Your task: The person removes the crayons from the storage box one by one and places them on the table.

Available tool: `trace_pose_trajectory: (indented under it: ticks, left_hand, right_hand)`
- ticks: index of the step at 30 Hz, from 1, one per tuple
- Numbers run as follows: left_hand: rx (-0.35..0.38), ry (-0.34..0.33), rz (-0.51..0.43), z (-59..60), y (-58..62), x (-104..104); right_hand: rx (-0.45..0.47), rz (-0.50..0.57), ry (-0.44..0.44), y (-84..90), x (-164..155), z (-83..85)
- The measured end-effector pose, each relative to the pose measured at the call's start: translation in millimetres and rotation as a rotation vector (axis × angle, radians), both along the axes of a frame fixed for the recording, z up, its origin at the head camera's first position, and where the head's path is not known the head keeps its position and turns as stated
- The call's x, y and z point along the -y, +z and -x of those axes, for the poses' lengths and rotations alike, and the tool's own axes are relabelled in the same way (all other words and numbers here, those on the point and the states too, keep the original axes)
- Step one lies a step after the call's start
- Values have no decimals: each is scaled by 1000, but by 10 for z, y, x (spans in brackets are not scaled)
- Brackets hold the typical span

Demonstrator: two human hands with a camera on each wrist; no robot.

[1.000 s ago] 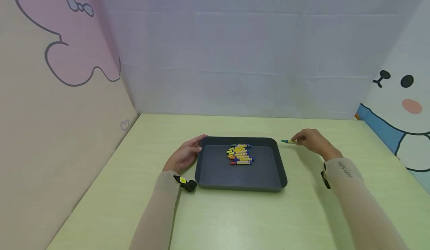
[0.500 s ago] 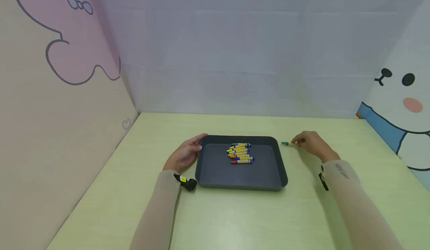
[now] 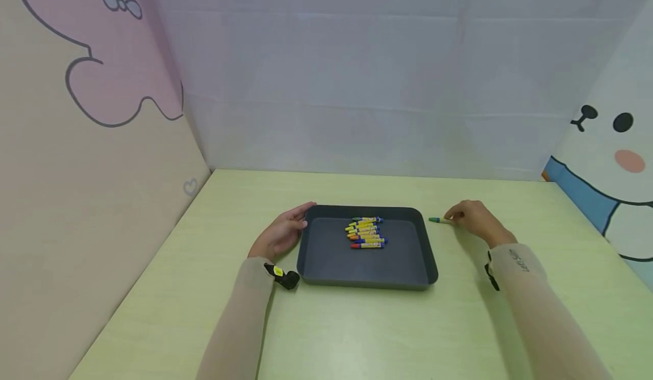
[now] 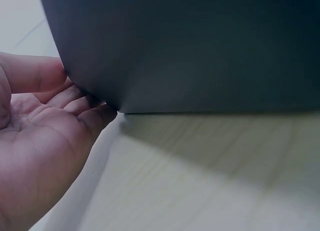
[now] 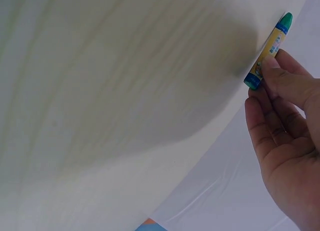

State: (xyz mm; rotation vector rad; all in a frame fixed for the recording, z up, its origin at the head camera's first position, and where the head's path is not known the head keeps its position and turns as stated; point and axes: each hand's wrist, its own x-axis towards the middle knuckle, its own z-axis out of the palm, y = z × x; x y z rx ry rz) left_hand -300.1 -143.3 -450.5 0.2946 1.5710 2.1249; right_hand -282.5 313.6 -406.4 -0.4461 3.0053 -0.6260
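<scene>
My right hand (image 3: pixel 474 219) pinches a green crayon (image 3: pixel 439 220) between thumb and fingers, just right of a dark grey tray (image 3: pixel 393 269). In the right wrist view the crayon (image 5: pixel 270 48) shows a yellow wrapper, blue bands and a green tip, with the thumb across its lower half. At the tray's left side, my left hand (image 3: pixel 279 233) grips the rim, thumb near the top edge and fingers reaching to the far corner. In the left wrist view its fingertips go in under the tray's edge (image 4: pixel 175 66). Several crayons (image 3: pixel 366 233) lie side by side in the tray's upper middle.
The tray stands on a pale wood-grained table (image 3: pixel 347 329). A whitish wall sheet (image 3: pixel 357 85) rises behind the table, with cartoon-printed panels (image 3: pixel 102 198) along the sides. A black wrist camera (image 3: pixel 285 279) sits on the left cuff, close to the tray.
My right hand, with the green crayon, has come slightly lower and nearer on the right of the tray. The left hand and the tray have hardly moved.
</scene>
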Motion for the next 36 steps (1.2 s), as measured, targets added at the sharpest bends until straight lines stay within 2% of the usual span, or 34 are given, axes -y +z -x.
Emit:
trace_pose_trajectory:
  ticks: [17,25,36]
  left_hand:
    - [-2,-8,-18,-8,4,0]
    - [-6,-4,2,-9,7,-5]
    - [-21,-6,0,0,-15,-1]
  right_hand:
    - [20,28,5,-4,-12,-21]
    - [43,30,-8,10,-36,-9]
    - [10,56,10,55,-28,-54]
